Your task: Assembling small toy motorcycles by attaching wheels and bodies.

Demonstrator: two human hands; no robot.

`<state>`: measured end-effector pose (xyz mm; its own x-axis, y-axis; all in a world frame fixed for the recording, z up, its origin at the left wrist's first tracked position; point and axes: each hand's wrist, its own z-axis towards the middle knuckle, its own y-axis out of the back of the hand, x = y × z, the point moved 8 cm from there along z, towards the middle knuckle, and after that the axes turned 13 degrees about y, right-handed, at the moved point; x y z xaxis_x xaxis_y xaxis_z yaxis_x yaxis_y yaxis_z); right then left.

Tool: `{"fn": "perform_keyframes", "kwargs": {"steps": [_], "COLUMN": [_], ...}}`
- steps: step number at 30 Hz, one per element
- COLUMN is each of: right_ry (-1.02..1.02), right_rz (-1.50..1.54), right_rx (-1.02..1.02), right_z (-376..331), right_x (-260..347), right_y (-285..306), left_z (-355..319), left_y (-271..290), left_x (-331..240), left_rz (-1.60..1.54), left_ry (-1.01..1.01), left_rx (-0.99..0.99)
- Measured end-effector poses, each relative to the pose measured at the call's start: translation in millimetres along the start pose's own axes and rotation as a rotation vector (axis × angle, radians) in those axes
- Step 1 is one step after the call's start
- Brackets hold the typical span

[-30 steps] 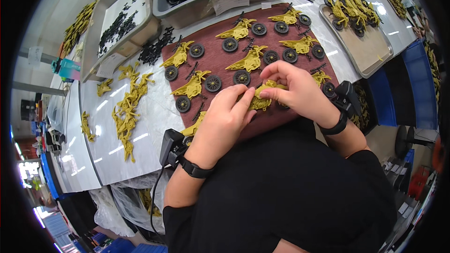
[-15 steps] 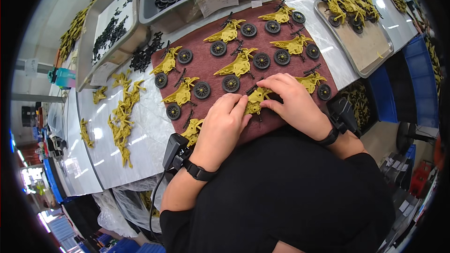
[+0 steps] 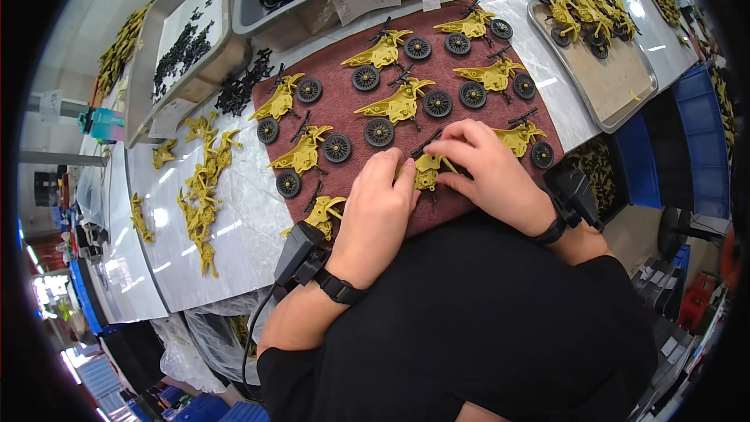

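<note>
1. Head view: bracing work flat against the maroon cloth (image 3: 332, 74) would likely steady it.
2. Left hand (image 3: 379, 207): fingertips at the yellow motorcycle frame (image 3: 426, 175), grip hidden. Right hand (image 3: 498, 177): thumb and forefinger apart around its right end; cannot tell whether it holds.
3. Frame: between both hands; black bar (image 3: 425, 143) just beyond.

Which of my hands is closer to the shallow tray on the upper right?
Right. Your right hand is below and left of the shallow tray; your left hand is farther left, over the maroon cloth's lower part.
</note>
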<state>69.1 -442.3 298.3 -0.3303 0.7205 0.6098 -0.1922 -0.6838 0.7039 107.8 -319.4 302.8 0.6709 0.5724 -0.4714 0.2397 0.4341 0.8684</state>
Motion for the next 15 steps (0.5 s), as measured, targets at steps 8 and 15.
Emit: {"fn": "perform_keyframes", "kwargs": {"steps": [8, 15], "right_ry": [0.202, 0.282], "right_rz": [-0.048, -0.081], "right_rx": [0.078, 0.034], "right_z": [-6, -6], "right_x": [15, 12], "right_y": [-2, -5], "left_z": [0, -1], "left_y": [3, 4], "left_x": [-1, 0], "left_rz": [0.078, 0.101], "left_ry": [0.059, 0.058], "left_rx": [-0.002, 0.006]}}
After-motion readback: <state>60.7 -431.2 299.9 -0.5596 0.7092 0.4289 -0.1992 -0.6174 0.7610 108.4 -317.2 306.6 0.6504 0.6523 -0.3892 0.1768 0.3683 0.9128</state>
